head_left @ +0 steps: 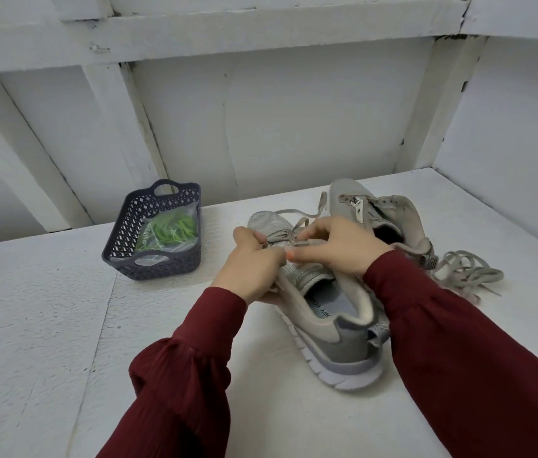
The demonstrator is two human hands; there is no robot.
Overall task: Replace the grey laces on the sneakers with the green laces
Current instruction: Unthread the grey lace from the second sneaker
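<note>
A grey sneaker (337, 328) lies in front of me, heel toward me, toe pointing away. My left hand (251, 262) grips its left side near the eyelets. My right hand (337, 246) pinches the grey lace (294, 241) over the tongue; loose lace ends trail past the toe. The second grey sneaker (389, 216) lies behind and to the right, its eyelets bare. A pulled-out grey lace (466, 269) sits in a heap to its right. The green laces (168, 231) are in a clear bag inside the dark basket (128, 239).
The white table surface (46, 309) has a seam running diagonally at the left. A white panelled wall (294, 110) with slanted beams stands close behind the table. The basket sits left of the sneakers, near the table's far edge.
</note>
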